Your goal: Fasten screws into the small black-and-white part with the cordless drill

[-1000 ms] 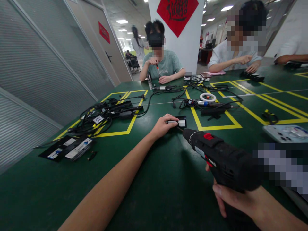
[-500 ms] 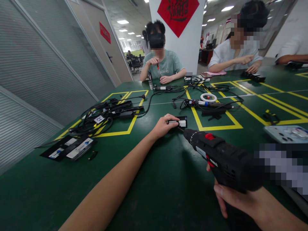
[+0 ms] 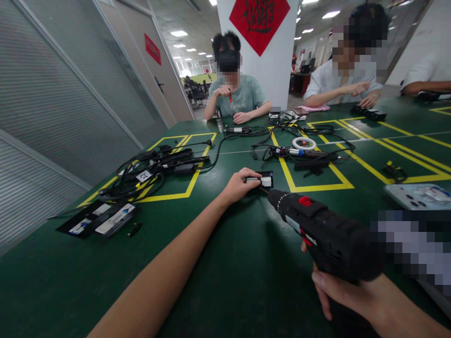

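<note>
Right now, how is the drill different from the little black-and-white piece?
The drill is much bigger than the piece. The drill is black with red parts; the piece is black and white. The right hand holds the drill up, while the left hand holds the piece down at the table. Both are partly black.

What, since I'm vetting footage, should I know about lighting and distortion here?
Head view: a soft shadow on the green table near the drill; ceiling lights bright; door leaning, perhaps wide-angle distortion; pixelated patch at right.
</note>
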### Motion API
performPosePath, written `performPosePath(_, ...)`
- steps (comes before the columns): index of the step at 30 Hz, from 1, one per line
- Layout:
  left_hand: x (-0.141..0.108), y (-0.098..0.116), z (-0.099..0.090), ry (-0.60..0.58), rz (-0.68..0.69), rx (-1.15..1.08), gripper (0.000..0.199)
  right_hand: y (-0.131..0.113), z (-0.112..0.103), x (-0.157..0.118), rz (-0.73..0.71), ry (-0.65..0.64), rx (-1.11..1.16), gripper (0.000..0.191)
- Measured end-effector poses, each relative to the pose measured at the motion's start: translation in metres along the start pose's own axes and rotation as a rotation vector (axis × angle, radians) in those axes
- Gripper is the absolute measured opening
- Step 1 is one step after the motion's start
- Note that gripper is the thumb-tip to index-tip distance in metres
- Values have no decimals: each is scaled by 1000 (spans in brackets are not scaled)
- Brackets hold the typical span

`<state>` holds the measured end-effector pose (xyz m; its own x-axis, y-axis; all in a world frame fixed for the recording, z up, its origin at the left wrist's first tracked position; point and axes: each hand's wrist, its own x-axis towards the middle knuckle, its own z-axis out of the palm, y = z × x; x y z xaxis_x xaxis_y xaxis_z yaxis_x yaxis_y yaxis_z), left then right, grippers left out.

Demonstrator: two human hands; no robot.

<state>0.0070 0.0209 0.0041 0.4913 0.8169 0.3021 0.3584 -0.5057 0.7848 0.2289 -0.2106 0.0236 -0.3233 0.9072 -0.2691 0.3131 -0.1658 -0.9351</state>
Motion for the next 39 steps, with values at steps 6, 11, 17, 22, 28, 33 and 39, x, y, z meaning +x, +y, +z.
performPosePath(6, 0, -1, 1, 7, 6, 4, 29, -1, 1, -1, 45, 11, 68, 48)
performPosePath(11, 0, 0, 1, 5, -2, 10, 30, 0, -1, -2, 40, 7, 47, 48)
performPosePath(17, 0, 3, 0, 8, -14, 20, 29, -4, -3, -1, -25, -23, -49, 48)
performPosePath(22, 0, 2, 0, 6, -2, 33, 29, -1, -2, -3, 37, -16, 9, 58)
performPosePath(28, 0, -2, 1, 6, 14, 39, 28, 1, -3, -2, 15, -32, -6, 61)
performPosePath(33, -1, 0, 1, -1, -4, 24, 30, -4, -2, -2, 1, -1, -18, 63)
performPosePath(39, -1, 2, 0, -15, -19, 15, 31, 5, -1, -1, 44, -13, 50, 62)
